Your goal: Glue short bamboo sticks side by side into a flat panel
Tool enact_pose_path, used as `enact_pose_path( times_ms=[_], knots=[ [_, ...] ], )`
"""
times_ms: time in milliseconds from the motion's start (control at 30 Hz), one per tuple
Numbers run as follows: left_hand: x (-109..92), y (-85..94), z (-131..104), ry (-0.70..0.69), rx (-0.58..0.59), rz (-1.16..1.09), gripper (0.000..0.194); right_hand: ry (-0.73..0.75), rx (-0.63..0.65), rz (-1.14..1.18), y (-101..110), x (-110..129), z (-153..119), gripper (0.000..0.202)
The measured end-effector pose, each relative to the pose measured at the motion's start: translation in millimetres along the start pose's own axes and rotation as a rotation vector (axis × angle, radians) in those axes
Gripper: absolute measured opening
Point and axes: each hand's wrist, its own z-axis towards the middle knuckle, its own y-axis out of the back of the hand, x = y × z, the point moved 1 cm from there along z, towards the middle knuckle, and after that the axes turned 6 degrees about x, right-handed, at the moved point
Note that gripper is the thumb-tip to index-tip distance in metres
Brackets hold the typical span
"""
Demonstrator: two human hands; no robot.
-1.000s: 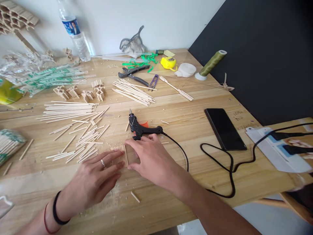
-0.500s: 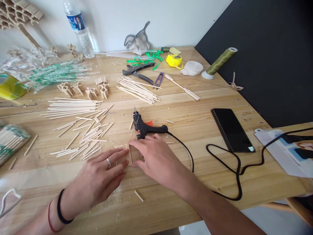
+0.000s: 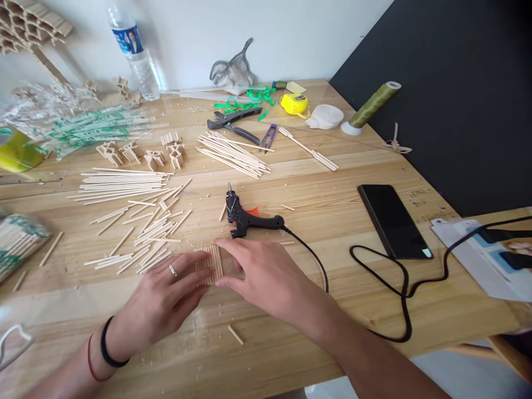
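Observation:
A row of short wooden sticks [image 3: 213,265], laid side by side, lies flat on the table between my hands. My left hand [image 3: 166,288], with a ring on one finger, grips the row's left part, its fingers reaching over the sticks. At the right end, my right hand [image 3: 266,271] pinches the row lengthwise, index finger at the far ends and thumb at the near ends. Just beyond my right hand a black hot glue gun [image 3: 239,216] with an orange trigger rests on its side. Loose cut sticks [image 3: 153,238] are scattered to the left.
Longer sticks [image 3: 124,184] lie in bundles farther back, near small glued stick pieces [image 3: 154,159]. A cutter [image 3: 236,123], purple snips [image 3: 268,137] and a yellow tape measure [image 3: 294,103] are behind. The phone [image 3: 394,221] and black cable [image 3: 405,299] lie right; a water bottle [image 3: 135,52] stands back left.
My left hand has shifted slightly left, uncovering more of the row. My right index finger and thumb have moved a little left along the sticks' ends.

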Motion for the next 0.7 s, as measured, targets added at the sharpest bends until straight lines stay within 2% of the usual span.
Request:
enact_pose_path(
  times_ms=[333, 533, 700],
  knots=[
    [-2, 3.0, 5, 0.086, -0.049, -0.022, 0.037, -0.043, 0.011, -0.022, -5, 8, 2, 0.045],
    [0, 3.9, 6, 0.091, -0.057, -0.024, 0.035, -0.127, 0.061, -0.030, -3, 10, 5, 0.049],
    [1, 4.1, 7, 0.095, -0.039, -0.044, 0.036, -0.113, 0.055, -0.023, -2, 9, 4, 0.053]
  ],
)
